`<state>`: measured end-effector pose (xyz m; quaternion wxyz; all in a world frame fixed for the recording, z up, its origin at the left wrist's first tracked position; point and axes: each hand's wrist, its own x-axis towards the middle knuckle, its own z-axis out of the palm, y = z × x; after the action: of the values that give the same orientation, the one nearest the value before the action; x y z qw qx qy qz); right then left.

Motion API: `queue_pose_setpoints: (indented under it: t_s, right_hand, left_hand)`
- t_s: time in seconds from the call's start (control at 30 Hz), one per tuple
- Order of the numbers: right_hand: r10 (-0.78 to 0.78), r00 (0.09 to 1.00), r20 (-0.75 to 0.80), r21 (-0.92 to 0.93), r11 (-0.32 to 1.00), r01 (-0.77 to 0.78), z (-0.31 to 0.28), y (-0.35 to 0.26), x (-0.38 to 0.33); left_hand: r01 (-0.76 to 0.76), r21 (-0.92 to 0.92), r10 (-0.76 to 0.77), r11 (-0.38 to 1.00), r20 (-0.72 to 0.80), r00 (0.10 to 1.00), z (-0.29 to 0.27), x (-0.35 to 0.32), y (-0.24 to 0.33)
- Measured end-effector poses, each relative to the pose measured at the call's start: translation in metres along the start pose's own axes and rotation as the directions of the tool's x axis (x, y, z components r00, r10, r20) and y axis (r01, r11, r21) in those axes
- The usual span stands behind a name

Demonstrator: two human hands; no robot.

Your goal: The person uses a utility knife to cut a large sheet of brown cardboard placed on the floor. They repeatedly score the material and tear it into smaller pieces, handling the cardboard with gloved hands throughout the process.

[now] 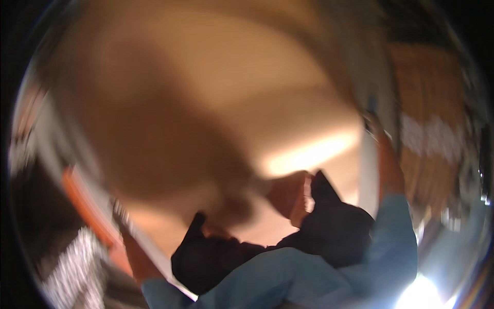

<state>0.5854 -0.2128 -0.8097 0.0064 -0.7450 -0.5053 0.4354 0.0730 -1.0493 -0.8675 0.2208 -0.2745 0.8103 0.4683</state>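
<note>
A large tan-brown sheet or panel (303, 110), possibly cardboard, fills the middle of the view, with a broad shadow and a bright streak across it. My right hand (374, 124) is at its right edge, arm stretched forward from a light blue sleeve. My left hand (121, 219) is low on the left, by the panel's left edge. Motion smears the fingers of both hands, so their grip cannot be made out. A long orange piece (87, 206) slants beside my left hand; its kind is unclear.
Black shapes (334, 226), perhaps clothing, lie in front of my body. Brown stacked material with a pale band (429, 136) stands at the right. A blurred grey-white patterned thing (77, 268) lies at the lower left. A bright light (419, 296) glares at the lower right.
</note>
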Motion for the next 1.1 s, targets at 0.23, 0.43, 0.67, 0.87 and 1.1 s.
queue_pose_setpoints:
  t_s: [0.23, 0.43, 0.67, 0.87, 1.1]
  right_hand:
    - [-0.336, 0.938, 0.081, -0.062, 0.938, 0.342, -0.021, 0.010, 0.038]
    - [-0.225, 0.957, 0.184, -0.345, 0.897, 0.278, 0.027, -0.063, -0.019]
    - [-0.227, 0.652, 0.723, -0.380, 0.658, 0.650, 0.216, -0.136, -0.214]
    - [0.006, 0.558, 0.830, -0.422, 0.659, 0.622, 0.345, -0.104, -0.339]
    - [-0.147, 0.812, 0.565, -0.585, 0.623, 0.520, 0.342, -0.079, -0.406]
  left_hand:
    - [0.052, -0.020, -0.053, 0.998, -0.028, 0.998, 0.005, -0.005, -0.012]
    - [-0.245, 0.081, 0.253, 0.966, -0.103, 0.962, 0.027, -0.041, -0.006]
    - [-0.523, 0.125, 0.531, 0.843, -0.050, 0.846, 0.020, -0.047, -0.003]
    - [-0.374, 0.082, 0.380, 0.924, -0.078, 0.922, 0.021, -0.059, 0.025]
    - [-0.406, -0.080, 0.383, 0.911, -0.208, 0.900, -0.005, -0.125, 0.039]
